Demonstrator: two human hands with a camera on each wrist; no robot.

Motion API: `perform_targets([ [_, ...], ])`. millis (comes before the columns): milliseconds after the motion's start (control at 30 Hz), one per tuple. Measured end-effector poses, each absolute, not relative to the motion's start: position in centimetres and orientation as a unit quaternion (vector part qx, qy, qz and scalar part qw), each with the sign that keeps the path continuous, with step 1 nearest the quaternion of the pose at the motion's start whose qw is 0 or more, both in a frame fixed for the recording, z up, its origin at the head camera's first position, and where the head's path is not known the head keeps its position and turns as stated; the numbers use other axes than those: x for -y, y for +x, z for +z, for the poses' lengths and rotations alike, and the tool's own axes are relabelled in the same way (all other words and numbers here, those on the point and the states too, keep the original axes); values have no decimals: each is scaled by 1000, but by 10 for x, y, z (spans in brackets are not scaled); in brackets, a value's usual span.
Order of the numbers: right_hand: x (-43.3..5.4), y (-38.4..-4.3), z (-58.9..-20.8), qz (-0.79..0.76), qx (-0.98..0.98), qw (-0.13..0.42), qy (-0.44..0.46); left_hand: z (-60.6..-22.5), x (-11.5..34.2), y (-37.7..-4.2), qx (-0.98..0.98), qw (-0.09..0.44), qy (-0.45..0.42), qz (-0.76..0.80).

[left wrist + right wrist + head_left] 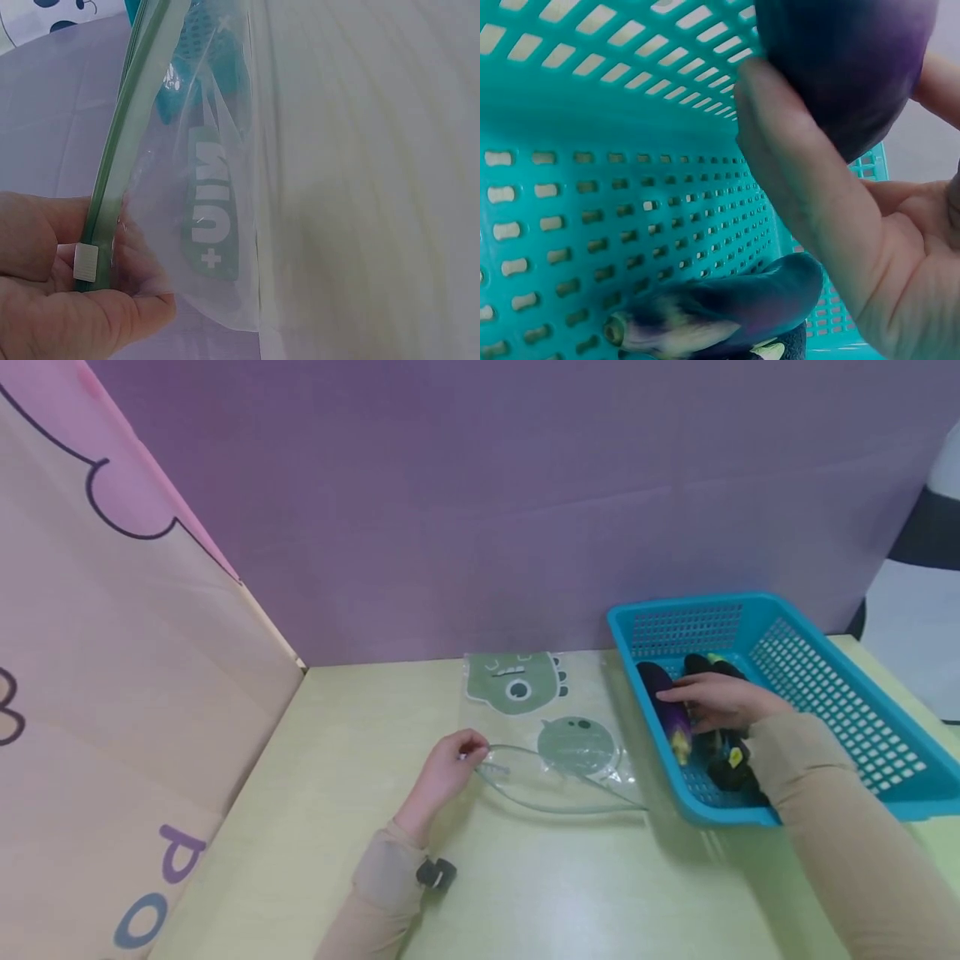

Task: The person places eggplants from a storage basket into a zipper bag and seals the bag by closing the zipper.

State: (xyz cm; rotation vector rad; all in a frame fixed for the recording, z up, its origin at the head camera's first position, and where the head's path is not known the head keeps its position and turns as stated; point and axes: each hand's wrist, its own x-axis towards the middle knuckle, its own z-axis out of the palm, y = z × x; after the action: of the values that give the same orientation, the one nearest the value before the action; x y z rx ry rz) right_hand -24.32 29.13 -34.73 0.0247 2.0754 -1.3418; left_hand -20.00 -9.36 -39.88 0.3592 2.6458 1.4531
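Observation:
My left hand [447,768] pinches one corner of a clear zip bag [577,789] by its green zip strip [112,172]. In the left wrist view a white slider [86,262] sits between the thumb and fingers. The bag lies on the table with its mouth gaping, and green dinosaur prints show on it. Inside the blue basket, my right hand [723,700] grips a dark purple eggplant [666,706] between thumb and fingers. Below that hand, another eggplant [727,307] lies on the basket floor. Part of the gripped eggplant is outside the right wrist view.
The blue perforated basket [678,789] stands on the right of the pale table [337,760], its rim raised beside the bag. More dark vegetables [731,772] lie in it, partly covered by my right hand. A purple wall covering [420,527] rises behind.

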Motion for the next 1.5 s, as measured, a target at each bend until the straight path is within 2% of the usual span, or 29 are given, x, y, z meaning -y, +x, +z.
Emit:
perform_targets([
  [467, -298, -246, -350, -554, -784, 280, 24, -398, 93, -199, -872, 47, 114, 475],
  [1500, -301, -252, -348, -665, -706, 242, 33, -398, 96, -200, -874, 46, 122, 469],
])
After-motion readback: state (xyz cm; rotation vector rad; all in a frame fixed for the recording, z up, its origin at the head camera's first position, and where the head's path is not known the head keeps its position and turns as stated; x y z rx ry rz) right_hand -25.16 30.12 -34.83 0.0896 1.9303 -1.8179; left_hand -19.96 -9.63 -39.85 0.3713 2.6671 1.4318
